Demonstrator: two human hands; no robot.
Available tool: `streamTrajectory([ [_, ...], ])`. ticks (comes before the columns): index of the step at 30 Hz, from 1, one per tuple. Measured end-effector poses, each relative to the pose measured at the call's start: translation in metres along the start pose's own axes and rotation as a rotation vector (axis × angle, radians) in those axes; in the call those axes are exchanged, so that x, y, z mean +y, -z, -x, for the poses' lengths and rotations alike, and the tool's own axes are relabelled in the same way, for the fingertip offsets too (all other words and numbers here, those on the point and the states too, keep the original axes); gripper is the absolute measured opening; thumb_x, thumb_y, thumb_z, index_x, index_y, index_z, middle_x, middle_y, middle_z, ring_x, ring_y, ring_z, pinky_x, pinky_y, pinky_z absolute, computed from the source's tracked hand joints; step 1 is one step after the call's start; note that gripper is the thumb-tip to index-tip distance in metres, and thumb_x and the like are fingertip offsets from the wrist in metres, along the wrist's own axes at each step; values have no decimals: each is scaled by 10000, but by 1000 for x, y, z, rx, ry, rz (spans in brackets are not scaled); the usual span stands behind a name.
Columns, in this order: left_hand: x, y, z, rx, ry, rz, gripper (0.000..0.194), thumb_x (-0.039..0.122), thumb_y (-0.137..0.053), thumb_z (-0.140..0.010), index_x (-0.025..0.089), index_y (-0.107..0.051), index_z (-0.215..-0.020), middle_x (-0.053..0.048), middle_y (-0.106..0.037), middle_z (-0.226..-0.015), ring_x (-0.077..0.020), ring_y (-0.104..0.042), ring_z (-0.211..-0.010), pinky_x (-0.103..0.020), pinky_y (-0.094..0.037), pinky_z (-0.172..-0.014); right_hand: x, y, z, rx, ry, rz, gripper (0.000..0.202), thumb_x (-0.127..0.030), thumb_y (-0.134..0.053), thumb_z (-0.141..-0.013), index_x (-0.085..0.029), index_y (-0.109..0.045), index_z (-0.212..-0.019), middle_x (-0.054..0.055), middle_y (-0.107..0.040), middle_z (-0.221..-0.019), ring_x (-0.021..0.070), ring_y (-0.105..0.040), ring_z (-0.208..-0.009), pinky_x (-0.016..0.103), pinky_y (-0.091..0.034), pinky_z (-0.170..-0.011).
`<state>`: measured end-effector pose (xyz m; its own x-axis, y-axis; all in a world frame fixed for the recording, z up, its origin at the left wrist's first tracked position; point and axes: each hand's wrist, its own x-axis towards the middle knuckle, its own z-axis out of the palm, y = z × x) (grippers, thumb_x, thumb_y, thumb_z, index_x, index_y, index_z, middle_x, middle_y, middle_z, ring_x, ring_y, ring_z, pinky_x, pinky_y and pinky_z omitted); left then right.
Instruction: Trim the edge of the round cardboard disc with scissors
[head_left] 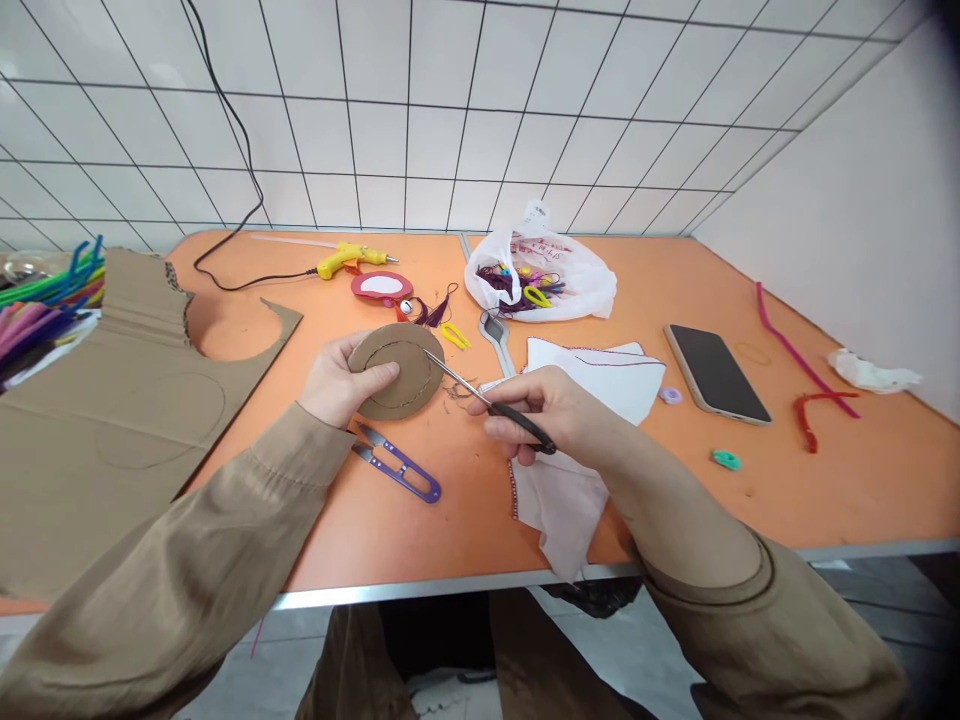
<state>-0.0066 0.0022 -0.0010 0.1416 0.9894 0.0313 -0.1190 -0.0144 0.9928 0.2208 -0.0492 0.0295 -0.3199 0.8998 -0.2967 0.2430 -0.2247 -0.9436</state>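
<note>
My left hand (336, 382) grips a round cardboard disc (409, 395) at its left edge, thumb on top. An inner circle is marked on the disc, and part of that line looks cut. In my right hand (559, 400) is a pair of black-handled scissors (466, 384), closed on them, with the blade tip at the upper right of the inner circle. Purple thread snips (401, 470) lie just below the disc. Small brown scraps (457, 392) are scattered under the blades. A white cloth (600, 385) with dark red edging lies beneath my right hand.
Cut cardboard (142, 420) covers the left side. Farther back are a yellow glue gun (349, 260) with its cord, a red oval piece (381, 288) with a tassel, and a plastic bag (589, 285) of threads. A phone (716, 372) and pipe cleaners (795, 340) lie right.
</note>
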Motion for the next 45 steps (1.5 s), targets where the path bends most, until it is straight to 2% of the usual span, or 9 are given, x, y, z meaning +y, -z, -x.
streamTrajectory([
  [11,8,-3,5,-37,-74,-212,316,267,-755,-607,149,-771,-900,-50,-763,-803,-249,-698,-755,-329,-550,-697,2,0,-3,-45,0,-21,278,-354,-796,-631,-137,-728,-791,-22,-591,-483,97,-537,-407,196,-442,-383],
  [19,10,-8,8,-41,-24,-194,322,264,-737,-596,157,-770,-897,-49,-761,-796,-263,-706,-757,-349,-557,-691,7,4,-4,-76,17,32,277,-407,-755,-685,-135,-701,-685,-9,-578,-455,82,-495,-372,185,-397,-360],
  [24,4,-3,2,-42,-14,-243,321,285,-757,-570,163,-770,-867,-51,-757,-778,-265,-697,-752,-356,-549,-698,7,2,-2,-42,7,99,231,-364,-735,-709,-134,-715,-699,-6,-573,-495,99,-543,-427,186,-425,-380],
  [29,-2,0,-2,-11,25,-92,351,303,-824,-535,164,-773,-853,-58,-758,-774,-247,-692,-716,-335,-539,-671,3,-2,-3,-36,19,77,158,-298,-723,-684,-144,-690,-668,-33,-522,-472,84,-506,-426,182,-418,-385],
  [33,-4,0,-4,-5,78,72,368,322,-870,-506,175,-770,-827,-68,-767,-807,-253,-708,-754,-360,-556,-730,3,-4,-6,-17,4,48,188,-306,-758,-645,-148,-688,-718,-30,-552,-500,94,-519,-437,200,-440,-399],
  [37,-4,0,-5,8,50,46,388,337,-878,-508,174,-770,-843,-79,-771,-838,-268,-715,-804,-380,-559,-776,6,-2,-6,-53,45,102,162,-299,-723,-688,-156,-668,-743,-39,-537,-503,94,-490,-438,219,-431,-416],
  [39,-3,1,-5,19,-13,-29,365,331,-861,-539,170,-770,-853,-71,-770,-838,-269,-712,-814,-374,-559,-776,7,0,-5,-53,123,221,112,-267,-705,-699,-174,-644,-684,-66,-456,-469,76,-417,-429,203,-352,-399],
  [42,0,3,-6,55,-79,-97,351,320,-846,-565,170,-770,-873,-60,-773,-854,-272,-710,-837,-359,-561,-772,8,2,-4,13,197,356,131,-267,-710,-687,-186,-622,-633,-81,-354,-448,72,-344,-423,212,-253,-396],
  [45,2,4,-5,39,-18,-13,372,319,-869,-543,171,-769,-870,-67,-775,-859,-268,-715,-830,-351,-570,-754,9,0,-7,236,248,241,183,-333,-721,-696,-185,-664,-789,-55,-474,-517,115,-456,-475,260,-370,-469],
])
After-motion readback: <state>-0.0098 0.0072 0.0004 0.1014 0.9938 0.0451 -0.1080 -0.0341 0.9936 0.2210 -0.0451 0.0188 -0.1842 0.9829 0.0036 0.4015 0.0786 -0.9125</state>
